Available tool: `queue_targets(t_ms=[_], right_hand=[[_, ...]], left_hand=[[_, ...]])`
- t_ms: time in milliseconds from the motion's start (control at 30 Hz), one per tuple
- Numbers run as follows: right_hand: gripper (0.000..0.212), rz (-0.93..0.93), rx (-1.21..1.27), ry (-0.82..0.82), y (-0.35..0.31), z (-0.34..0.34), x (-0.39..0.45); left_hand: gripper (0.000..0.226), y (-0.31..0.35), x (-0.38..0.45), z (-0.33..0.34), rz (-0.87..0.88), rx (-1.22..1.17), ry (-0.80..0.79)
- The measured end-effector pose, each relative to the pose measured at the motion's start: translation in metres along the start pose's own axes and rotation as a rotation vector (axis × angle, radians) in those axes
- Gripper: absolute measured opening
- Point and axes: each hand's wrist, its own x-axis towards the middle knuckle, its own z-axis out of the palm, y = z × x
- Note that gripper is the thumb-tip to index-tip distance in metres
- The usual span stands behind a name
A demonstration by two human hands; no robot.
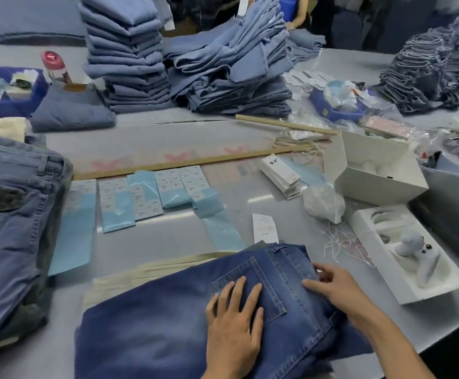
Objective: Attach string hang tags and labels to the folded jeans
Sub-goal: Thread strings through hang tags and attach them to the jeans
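**Pressing the jeans flat at the table's near edge**

Pressing down on the dark jeans [168, 324], our left hand [232, 321] lay flat on the back pocket, its fingers straight and spread a little, holding nothing. Our right hand [332, 285] sat at the waistband on the right, fingers bent at the denim's edge; we could not tell whether they pinched the cloth or only touched it. The jeans lay folded at the near edge of the table [168, 138], on top of some pale cloth [129, 280].

Just beyond the jeans a white tag [265, 228] lay by itself. Farther back, label sheets [151, 195] on blue backing were set in a row beside a long ruler [190, 162]. A stack of tags [280, 173] stood to the right of them, near a clear bag [322, 202] and an open white box [370, 168]. A second white box [411, 255] sat at our right, with loose strings [340, 242] just beside it.

Lighter jeans [15, 214] lay at our left. Two tall piles [129, 56] of folded jeans stood at the back, with a blue bin [6, 91] to their left.
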Motion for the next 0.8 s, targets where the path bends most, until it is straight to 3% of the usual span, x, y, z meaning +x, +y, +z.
queue_targets(t_ms=[133, 233, 267, 333, 400, 467, 533, 600, 667, 700, 733, 800], right_hand=[[0.025, -0.191, -0.270, 0.025, -0.020, -0.003, -0.025], [0.035, -0.495, -0.729, 0.107, -0.021, 0.018, -0.067], [0.037, -0.574, -0.816, 0.126, -0.019, 0.030, -0.083], [0.041, -0.640, -0.862, 0.173, -0.012, 0.054, -0.107], [0.042, -0.577, -0.857, 0.222, -0.006, 0.072, -0.119], [0.043, -0.525, -0.897, 0.238, -0.001, 0.077, -0.122], [0.052, -0.499, -0.877, 0.262, -0.001, 0.070, -0.123], [0.063, -0.484, -0.869, 0.260, -0.004, 0.058, -0.127], [0.077, -0.472, -0.859, 0.276, 0.002, 0.043, -0.130], [0.079, -0.458, -0.848, 0.307, 0.006, 0.034, -0.131], [0.073, -0.458, -0.849, 0.355, 0.011, 0.026, -0.132], [0.040, -0.534, -0.857, 0.445, 0.021, 0.014, -0.133]], left_hand=[[0.045, 0.007, 0.006, -0.022, -0.048, -0.190, -0.008], [0.041, 0.011, 0.034, -0.054, -0.248, -0.500, 0.201], [0.041, 0.013, 0.044, -0.065, -0.250, -0.577, 0.234], [0.046, 0.026, 0.062, -0.089, -0.083, -0.605, 0.247], [0.057, 0.042, 0.076, -0.099, 0.191, -0.495, 0.101], [0.063, 0.059, 0.090, -0.095, 0.420, -0.172, -0.147], [0.054, 0.070, 0.098, -0.087, 0.499, 0.224, -0.323], [0.030, 0.075, 0.098, -0.090, 0.451, 0.401, -0.326], [0.010, 0.073, 0.096, -0.090, 0.316, 0.331, -0.269], [0.014, 0.068, 0.094, -0.092, 0.180, 0.212, -0.263], [0.022, 0.062, 0.091, -0.096, 0.077, 0.087, -0.262], [0.020, 0.050, 0.087, -0.107, -0.039, -0.082, -0.220]])
